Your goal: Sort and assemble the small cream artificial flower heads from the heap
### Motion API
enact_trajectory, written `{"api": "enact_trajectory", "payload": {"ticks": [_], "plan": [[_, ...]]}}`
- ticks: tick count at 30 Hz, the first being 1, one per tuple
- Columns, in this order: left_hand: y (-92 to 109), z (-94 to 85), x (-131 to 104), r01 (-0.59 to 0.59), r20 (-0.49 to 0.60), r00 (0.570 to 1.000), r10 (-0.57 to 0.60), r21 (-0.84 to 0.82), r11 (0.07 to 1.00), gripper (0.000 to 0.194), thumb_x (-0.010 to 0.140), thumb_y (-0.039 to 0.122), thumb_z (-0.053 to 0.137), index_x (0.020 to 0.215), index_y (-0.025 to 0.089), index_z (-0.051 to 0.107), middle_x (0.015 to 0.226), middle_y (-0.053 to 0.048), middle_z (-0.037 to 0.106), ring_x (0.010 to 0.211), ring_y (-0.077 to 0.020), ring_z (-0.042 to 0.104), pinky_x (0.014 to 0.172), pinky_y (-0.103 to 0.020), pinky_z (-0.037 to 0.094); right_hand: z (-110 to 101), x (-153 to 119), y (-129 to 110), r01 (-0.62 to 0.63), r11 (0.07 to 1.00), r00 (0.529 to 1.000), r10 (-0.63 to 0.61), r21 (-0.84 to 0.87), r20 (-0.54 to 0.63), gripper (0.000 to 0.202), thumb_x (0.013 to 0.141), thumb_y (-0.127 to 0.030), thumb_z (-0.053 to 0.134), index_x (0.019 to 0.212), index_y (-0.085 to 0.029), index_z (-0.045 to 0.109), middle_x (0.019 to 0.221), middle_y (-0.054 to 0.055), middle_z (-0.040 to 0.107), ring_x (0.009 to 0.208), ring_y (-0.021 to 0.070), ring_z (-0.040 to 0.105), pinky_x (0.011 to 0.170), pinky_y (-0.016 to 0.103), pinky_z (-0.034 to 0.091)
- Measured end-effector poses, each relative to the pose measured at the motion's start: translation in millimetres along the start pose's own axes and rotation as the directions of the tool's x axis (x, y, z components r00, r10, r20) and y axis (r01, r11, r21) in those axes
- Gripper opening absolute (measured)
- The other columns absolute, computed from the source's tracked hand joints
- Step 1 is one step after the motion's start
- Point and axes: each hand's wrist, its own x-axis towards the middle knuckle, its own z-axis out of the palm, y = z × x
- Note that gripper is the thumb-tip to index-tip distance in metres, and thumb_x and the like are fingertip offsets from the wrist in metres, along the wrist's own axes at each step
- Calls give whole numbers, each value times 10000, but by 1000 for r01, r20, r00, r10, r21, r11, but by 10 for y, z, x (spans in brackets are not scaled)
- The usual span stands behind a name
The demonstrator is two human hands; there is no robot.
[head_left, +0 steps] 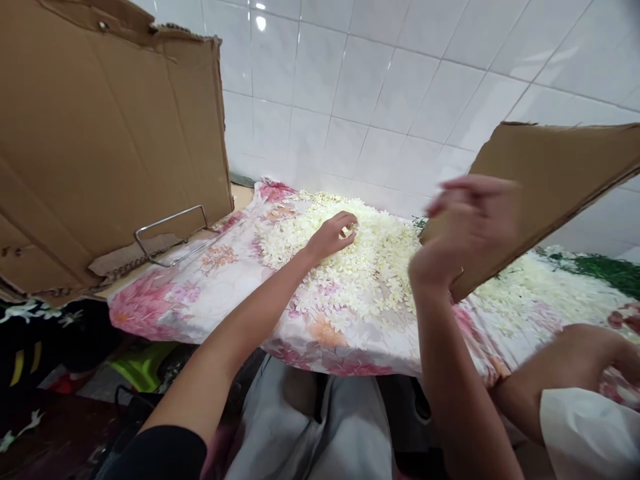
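Observation:
A broad heap of small white flowers (373,257) lies loose on a floral-print cloth (220,293). My left hand (334,235) is over the middle of the heap, its thumb and fingers curled towards each other in a pinch; what sits between the tips, if anything, is too small to make out against the pale petals. My right hand (473,213) is raised above the right side of the heap, in front of a leaning cardboard panel (545,180). Motion smears its fingers, so I cannot tell whether they hold anything.
On the left stands a large cardboard panel (125,133) with a bent wire frame (173,233) at its foot. A white tiled wall (370,87) closes the back. At right, another person's hand (585,353) is near more flowers (545,290) and dark greenery (600,270).

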Motion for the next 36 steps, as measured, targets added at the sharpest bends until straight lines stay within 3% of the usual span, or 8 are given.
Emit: {"api": "enact_trajectory", "payload": {"ticks": [2,5,9,12,15,21,27,36], "plan": [[-20,7,-9,6,-109,994,-9,-29,1000,163,938,181,639,1101,181,650,1285,-121,610,1017,-159,684,742,-254,640,195,-36,218,-22,997,1000,22,-78,-2,327,1080,-311,402,1057,-227,718,890,42,674,749,171,635,727,340,526],[-98,2,-32,51,-182,981,-60,-55,997,179,878,157,693,1051,179,654,1323,-117,569,1008,-145,673,754,-261,653,446,-332,661,-86,970,971,132,-226,198,258,1021,-309,480,1041,-205,715,865,44,706,654,161,582,675,309,459],[-178,-28,-58,213,-216,946,-242,-152,965,277,776,141,748,1049,174,712,1238,-101,638,872,-124,674,716,-257,633,572,-806,1184,-306,872,828,441,-381,345,391,1034,-379,443,1284,-190,676,757,24,696,652,201,597,658,296,397],[-167,-37,-55,370,-208,880,-427,-263,891,221,762,221,802,970,161,757,1034,-92,732,832,-151,686,738,-272,613,545,-954,1364,-445,829,792,541,-338,284,489,1036,-427,442,1419,-178,617,704,8,656,651,215,599,650,298,393],[-111,-8,-40,469,-128,821,-556,-401,787,285,697,324,900,887,148,781,923,-95,774,804,-180,712,806,-330,613,508,-977,1406,-510,836,779,548,-202,305,507,1020,-420,486,1465,-205,601,734,-4,671,643,197,590,649,293,413],[-15,76,-72,609,168,740,-651,-578,543,570,560,530,988,909,119,805,831,-94,798,768,-217,754,892,-427,618,544,-975,1346,-431,893,800,446,-132,402,379,1005,-365,547,1297,-215,736,973,53,755,688,176,575,713,307,442],[-93,66,-95,651,223,720,-657,-545,529,587,515,497,1019,927,132,816,817,-75,801,745,-204,746,891,-410,602,542,-951,1351,-438,892,808,446,-114,384,259,986,-321,570,1104,-195,762,913,64,746,734,198,603,717,307,425],[-83,100,-101,646,146,710,-688,-523,556,599,442,482,1033,880,141,808,804,-52,790,710,-175,704,815,-376,598,571,-991,1400,-485,874,799,452,-20,397,230,962,-356,598,1045,-199,745,782,28,690,682,182,557,656,288,372]]}}
